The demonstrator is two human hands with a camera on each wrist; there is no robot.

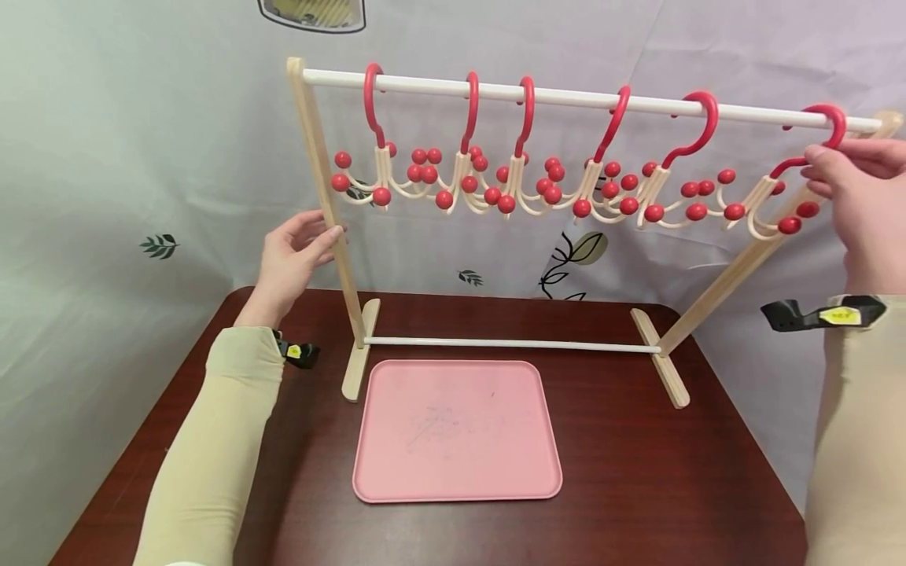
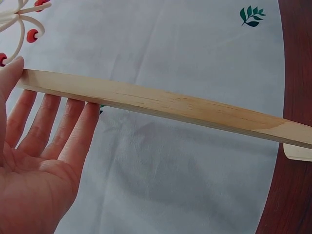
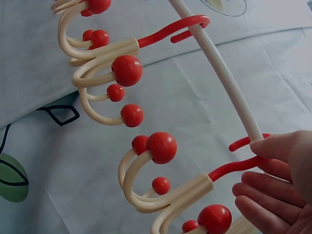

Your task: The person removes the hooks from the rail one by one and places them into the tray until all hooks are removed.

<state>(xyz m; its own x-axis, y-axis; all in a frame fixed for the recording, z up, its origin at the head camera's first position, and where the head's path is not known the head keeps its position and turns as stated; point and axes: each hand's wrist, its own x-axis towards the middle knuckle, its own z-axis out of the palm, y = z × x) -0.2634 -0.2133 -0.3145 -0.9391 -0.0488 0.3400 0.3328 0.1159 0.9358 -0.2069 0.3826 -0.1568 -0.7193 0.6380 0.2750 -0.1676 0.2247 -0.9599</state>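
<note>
Seemingly busy hanging or straightening the end hanger (image 1: 760, 198), already hooked over the white rail (image 1: 566, 98) near its right end. Pinching its red hook (image 3: 236, 167) between thumb and fingers of the right hand (image 1: 874, 208); holding the left post (image 2: 161, 103) likewise in the left hand (image 1: 292, 250) (for steadiness, by the look of it). Best followed by a gentle release, without jogging the rail.

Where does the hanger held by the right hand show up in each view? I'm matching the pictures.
Head: the hanger is at the far right of the rail, its hook pinched by the right hand.
Left wrist: not in it.
Right wrist: the hanger is at lower middle.
Shared landmark: the leaf-printed cloth behind.
</note>
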